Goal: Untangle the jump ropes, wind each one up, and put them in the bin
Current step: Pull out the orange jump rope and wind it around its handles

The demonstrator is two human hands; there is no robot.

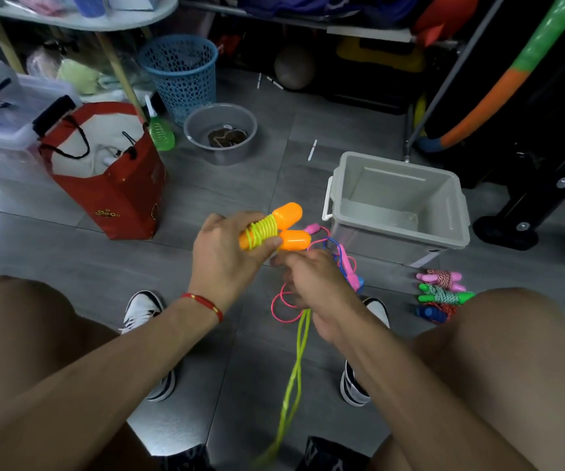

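Note:
My left hand [226, 256] grips two orange handles [289, 226] held side by side, with yellow-green rope [263, 231] wound in several turns around them. My right hand [315, 287] pinches the loose doubled length of that yellow-green rope [294, 379], which hangs down between my knees. Under my right hand lies a tangle of pink and blue rope with pink handles [347, 266] on the floor. The grey bin [400, 205] stands open just right of my hands, with nothing visible inside. Three wound ropes [442, 294], pink, green and blue-red, lie on the floor beside the bin.
A red paper bag [111, 185] stands to the left, a grey basin [221, 134] and a blue mesh basket [182, 73] behind it. A clear storage box [5, 130] is at far left. My knees and shoes frame the grey tiled floor. A foam hoop [498, 86] leans at right.

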